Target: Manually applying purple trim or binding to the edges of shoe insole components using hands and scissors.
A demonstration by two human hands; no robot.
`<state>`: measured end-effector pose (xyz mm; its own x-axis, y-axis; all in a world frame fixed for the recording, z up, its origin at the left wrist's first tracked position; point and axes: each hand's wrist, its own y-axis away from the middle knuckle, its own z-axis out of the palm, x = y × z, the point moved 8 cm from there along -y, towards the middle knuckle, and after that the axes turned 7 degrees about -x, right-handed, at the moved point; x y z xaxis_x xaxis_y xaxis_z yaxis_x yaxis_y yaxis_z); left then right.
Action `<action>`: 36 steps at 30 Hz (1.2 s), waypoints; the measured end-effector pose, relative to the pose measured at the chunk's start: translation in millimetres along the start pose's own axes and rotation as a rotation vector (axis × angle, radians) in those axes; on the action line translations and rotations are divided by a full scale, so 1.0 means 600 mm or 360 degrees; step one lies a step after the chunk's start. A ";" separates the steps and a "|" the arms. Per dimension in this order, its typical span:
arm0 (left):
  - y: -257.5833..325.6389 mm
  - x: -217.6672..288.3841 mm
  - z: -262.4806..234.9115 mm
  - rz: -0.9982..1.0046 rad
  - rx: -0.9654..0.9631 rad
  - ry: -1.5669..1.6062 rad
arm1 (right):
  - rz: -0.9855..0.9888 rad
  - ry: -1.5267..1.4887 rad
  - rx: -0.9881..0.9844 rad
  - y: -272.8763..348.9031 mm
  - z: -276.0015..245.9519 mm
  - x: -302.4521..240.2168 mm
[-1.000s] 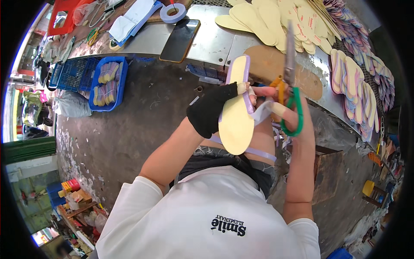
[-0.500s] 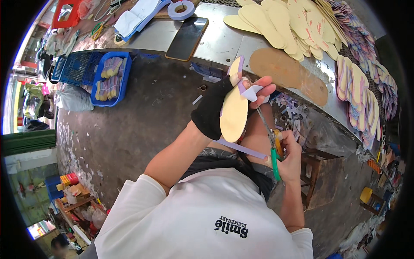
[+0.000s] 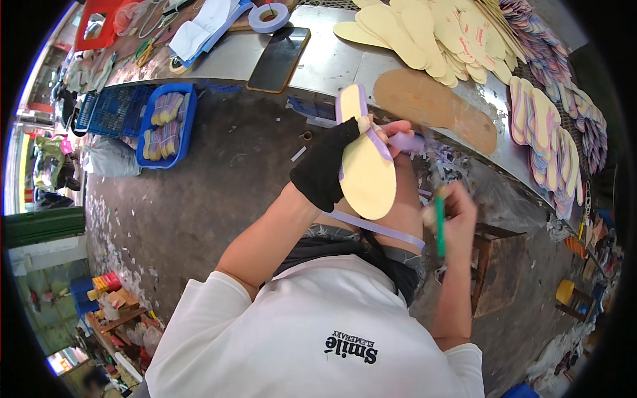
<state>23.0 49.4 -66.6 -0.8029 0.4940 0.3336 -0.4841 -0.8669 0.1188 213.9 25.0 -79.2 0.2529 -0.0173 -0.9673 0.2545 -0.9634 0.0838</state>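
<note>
My left hand (image 3: 326, 162), in a black fingerless glove, grips a cream insole (image 3: 370, 186) with lilac edging tape along its rim. The insole's narrow end points up past my fingers, its wide end hangs toward my lap. By my left fingertips a loose lilac piece (image 3: 406, 141) sticks out, blurred. To the right, apart from the insole, my right hand (image 3: 459, 215) is closed on scissors with a green handle (image 3: 440, 225); their blades are smeared by motion. A long lilac tape strip (image 3: 381, 230) runs across my lap below the insole.
A metal-topped bench (image 3: 325, 63) curves ahead, bearing a phone (image 3: 279, 60), a tape roll (image 3: 269, 18), a brown insole-shaped board (image 3: 431, 109), cream insoles (image 3: 411, 33) and edged insoles (image 3: 547, 136). A blue basket (image 3: 187, 126) of bundled insoles stands left; a wooden stool (image 3: 501, 272) stands right.
My right hand and the scissors have moved right, away from the insole. The lilac strip's end no longer lies at my right fingers. The insole has turned slightly in my left hand.
</note>
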 end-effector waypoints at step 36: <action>-0.003 -0.010 0.059 0.0281 0.0122 -0.1791 | -0.0208 -0.0352 -0.0206 -0.097 0.022 -0.126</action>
<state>40.7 45.8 -35.6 -0.0718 0.0587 0.9957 -0.3419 -0.9392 0.0308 168.0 78.6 -14.3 0.0039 0.0332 -0.9994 0.3923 -0.9194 -0.0290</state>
